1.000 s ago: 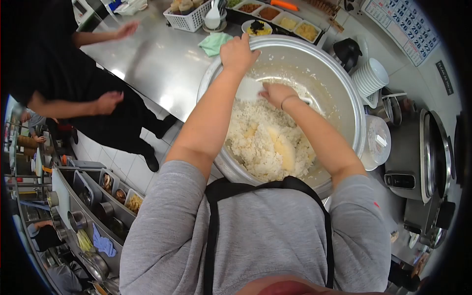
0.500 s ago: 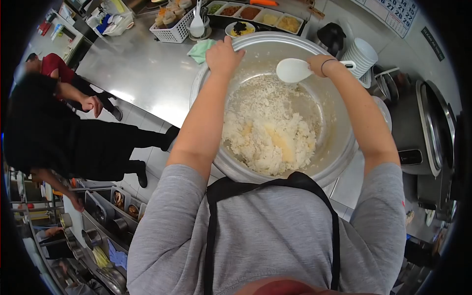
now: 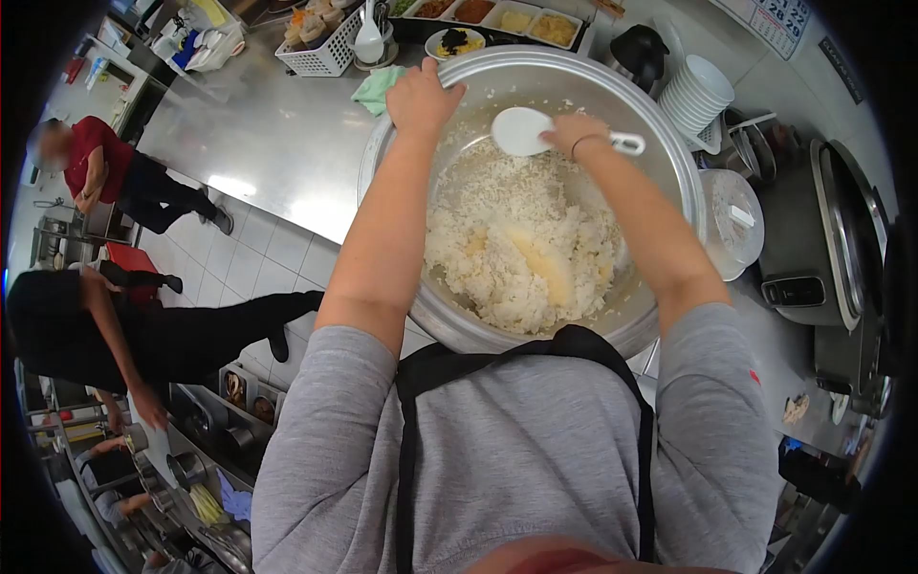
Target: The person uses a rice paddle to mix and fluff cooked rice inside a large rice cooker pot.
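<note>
In front of me stands a large metal pot (image 3: 669, 158) with a mass of white rice (image 3: 497, 268) inside. A pale yellow patch (image 3: 545, 270) lies in the rice. My left hand (image 3: 421, 100) is closed over the pot's far left rim, its fingers partly hidden. Inside the pot, near the far wall, my right hand (image 3: 577, 134) grips a white rice paddle (image 3: 521, 131) around the middle. The paddle's flat blade points left, above the thinly spread grains, and its handle end sticks out to the right of the hand.
A steel counter (image 3: 277, 143) runs left of the pot, with a green cloth (image 3: 377, 88) and a white basket (image 3: 325, 55). Stacked white bowls (image 3: 696, 91), a clear lid (image 3: 732, 225) and a dark cooker (image 3: 813, 258) stand right. Two people (image 3: 105, 172) are at the left.
My right hand has moved the paddle left and slightly up in view. My left hand stays on the rim. The person in black has bent toward the lower left, revealing the person in red.
</note>
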A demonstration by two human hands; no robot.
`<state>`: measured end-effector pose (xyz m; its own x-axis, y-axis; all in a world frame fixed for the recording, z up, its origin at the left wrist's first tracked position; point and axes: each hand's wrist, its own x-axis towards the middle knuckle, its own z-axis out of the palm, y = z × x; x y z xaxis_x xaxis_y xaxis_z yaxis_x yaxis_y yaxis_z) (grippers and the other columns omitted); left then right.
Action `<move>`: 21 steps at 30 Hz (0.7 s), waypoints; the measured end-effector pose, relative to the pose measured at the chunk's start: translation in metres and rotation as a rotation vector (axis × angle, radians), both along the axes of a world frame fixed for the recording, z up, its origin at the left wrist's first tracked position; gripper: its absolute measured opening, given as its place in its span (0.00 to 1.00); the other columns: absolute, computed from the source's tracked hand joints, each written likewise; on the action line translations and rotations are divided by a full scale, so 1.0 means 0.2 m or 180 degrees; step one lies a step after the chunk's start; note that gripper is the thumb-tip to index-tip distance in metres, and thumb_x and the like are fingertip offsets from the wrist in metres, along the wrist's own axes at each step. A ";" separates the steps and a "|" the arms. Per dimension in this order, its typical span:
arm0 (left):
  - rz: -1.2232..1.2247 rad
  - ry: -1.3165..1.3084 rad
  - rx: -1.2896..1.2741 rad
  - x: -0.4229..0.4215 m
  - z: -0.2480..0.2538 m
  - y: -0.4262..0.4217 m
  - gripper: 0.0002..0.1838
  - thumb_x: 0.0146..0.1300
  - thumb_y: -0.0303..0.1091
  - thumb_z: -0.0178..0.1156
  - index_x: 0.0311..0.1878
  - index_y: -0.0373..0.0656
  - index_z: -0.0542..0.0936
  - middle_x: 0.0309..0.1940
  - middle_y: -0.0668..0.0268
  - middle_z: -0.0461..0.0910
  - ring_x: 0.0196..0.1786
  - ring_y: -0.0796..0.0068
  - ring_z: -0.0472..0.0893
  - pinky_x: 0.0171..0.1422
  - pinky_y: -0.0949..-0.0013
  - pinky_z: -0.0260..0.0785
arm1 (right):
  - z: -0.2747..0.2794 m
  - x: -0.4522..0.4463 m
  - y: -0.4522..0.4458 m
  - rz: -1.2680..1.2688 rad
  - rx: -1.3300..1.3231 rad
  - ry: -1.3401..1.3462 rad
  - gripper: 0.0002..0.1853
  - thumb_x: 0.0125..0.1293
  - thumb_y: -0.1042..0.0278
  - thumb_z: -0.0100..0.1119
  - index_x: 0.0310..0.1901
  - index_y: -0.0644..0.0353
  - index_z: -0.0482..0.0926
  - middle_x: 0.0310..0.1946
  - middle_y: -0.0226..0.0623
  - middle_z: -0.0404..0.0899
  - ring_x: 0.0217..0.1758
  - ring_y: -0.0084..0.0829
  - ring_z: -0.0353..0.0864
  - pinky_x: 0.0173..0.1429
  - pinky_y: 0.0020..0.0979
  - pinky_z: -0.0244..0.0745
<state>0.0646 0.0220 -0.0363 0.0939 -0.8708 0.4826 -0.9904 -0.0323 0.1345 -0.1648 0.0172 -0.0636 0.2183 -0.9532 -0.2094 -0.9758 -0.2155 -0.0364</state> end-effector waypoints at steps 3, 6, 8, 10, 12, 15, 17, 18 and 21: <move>0.0046 0.0053 0.0207 -0.01 0.06 0.00 0.30 0.44 0.59 0.62 0.44 0.48 0.74 0.33 0.61 0.78 0.36 0.62 0.80 0.37 0.60 0.71 | 0.00 0.11 0.21 0.0473 0.0294 -0.0134 0.24 0.58 0.44 0.51 0.44 0.56 0.78 0.41 0.39 0.79 0.47 0.38 0.78 0.48 0.38 0.72; 0.0032 0.0092 0.0273 -0.01 0.02 0.00 0.30 0.44 0.59 0.62 0.45 0.48 0.74 0.33 0.61 0.78 0.36 0.62 0.80 0.37 0.61 0.71 | 0.11 0.14 0.37 0.0816 0.0863 -0.0003 0.25 0.58 0.43 0.52 0.46 0.56 0.77 0.43 0.41 0.78 0.48 0.38 0.77 0.50 0.38 0.72; -0.0019 0.0100 0.0120 0.01 0.03 -0.01 0.30 0.43 0.61 0.61 0.44 0.48 0.74 0.31 0.61 0.79 0.34 0.61 0.80 0.35 0.60 0.72 | 0.19 0.10 0.35 0.1152 0.0983 0.0243 0.24 0.57 0.43 0.52 0.45 0.55 0.77 0.43 0.41 0.78 0.48 0.38 0.77 0.49 0.38 0.72; 0.0001 0.0087 0.0178 0.00 0.03 0.00 0.30 0.44 0.61 0.61 0.44 0.49 0.74 0.31 0.61 0.79 0.35 0.61 0.80 0.36 0.60 0.72 | 0.27 0.03 0.29 0.1376 0.0897 0.0587 0.23 0.55 0.44 0.55 0.44 0.55 0.79 0.41 0.41 0.79 0.47 0.38 0.78 0.49 0.38 0.72; -0.0004 0.0092 0.0183 0.00 0.03 -0.01 0.30 0.44 0.61 0.61 0.45 0.49 0.74 0.32 0.61 0.79 0.35 0.61 0.80 0.36 0.60 0.72 | 0.28 -0.07 0.12 0.1028 0.0398 0.0922 0.21 0.53 0.46 0.58 0.41 0.54 0.81 0.38 0.40 0.80 0.44 0.39 0.79 0.47 0.38 0.73; 0.0004 0.0073 0.0206 0.01 0.03 -0.01 0.31 0.44 0.61 0.61 0.47 0.50 0.74 0.33 0.62 0.79 0.36 0.62 0.80 0.37 0.60 0.72 | 0.26 -0.17 0.01 0.0879 0.0182 0.1259 0.20 0.52 0.48 0.61 0.39 0.55 0.81 0.36 0.41 0.81 0.43 0.40 0.80 0.46 0.38 0.73; 0.0002 0.0076 0.0196 0.00 0.02 -0.01 0.31 0.44 0.62 0.61 0.48 0.51 0.74 0.34 0.62 0.80 0.37 0.62 0.80 0.38 0.61 0.72 | 0.25 -0.22 0.02 0.0960 0.0233 0.1371 0.20 0.51 0.49 0.62 0.38 0.56 0.82 0.36 0.41 0.81 0.42 0.41 0.80 0.46 0.39 0.74; -0.0007 0.0088 0.0205 0.00 0.02 -0.01 0.31 0.44 0.62 0.61 0.48 0.51 0.74 0.34 0.62 0.80 0.37 0.62 0.80 0.38 0.61 0.72 | 0.26 -0.24 0.04 0.0978 0.0288 0.1278 0.20 0.52 0.48 0.61 0.39 0.55 0.81 0.36 0.41 0.81 0.42 0.40 0.80 0.46 0.39 0.73; 0.0068 0.0056 0.0232 0.00 0.02 -0.01 0.32 0.44 0.62 0.60 0.49 0.51 0.74 0.34 0.63 0.80 0.38 0.62 0.81 0.38 0.61 0.72 | 0.29 -0.26 0.08 0.1044 0.0392 0.1194 0.22 0.52 0.46 0.60 0.40 0.55 0.81 0.37 0.40 0.81 0.43 0.40 0.79 0.46 0.38 0.73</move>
